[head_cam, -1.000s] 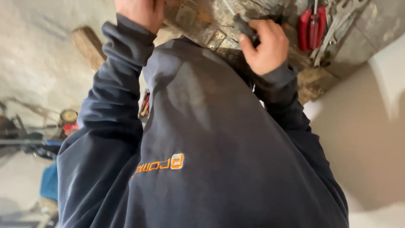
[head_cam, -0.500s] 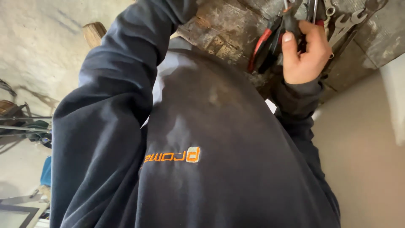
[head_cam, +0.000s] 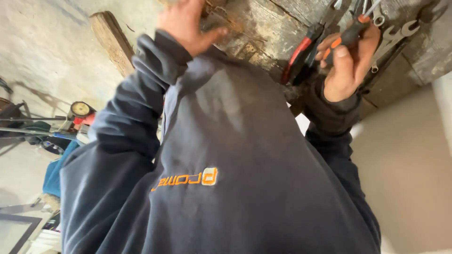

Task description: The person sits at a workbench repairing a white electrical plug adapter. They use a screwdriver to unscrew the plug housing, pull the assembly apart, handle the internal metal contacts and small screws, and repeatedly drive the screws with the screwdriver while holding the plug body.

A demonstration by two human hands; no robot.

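Overhead, right hand point(head_cam: 346, 61) wrapping its fingers point(head_cam: 329, 49) tightly round a black-and-orange tool handle point(head_cam: 351, 33), red-handled pliers point(head_cam: 301, 51) and spanners point(head_cam: 393, 35) hanging just beside, left hand point(head_cam: 186, 23) half-open, touching a worn wooden board point(head_cam: 263, 28), dark sweatshirt point(head_cam: 235, 178) blocking everything below.

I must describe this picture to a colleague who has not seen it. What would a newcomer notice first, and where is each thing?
First comes the dark blue hooded sweatshirt with an orange emblem, filling the middle and bottom. At top right, the right hand grips a tool with an orange and black handle, beside red-handled pliers and wrenches hanging on a worn wooden board. At top centre, the left hand rests against that board.
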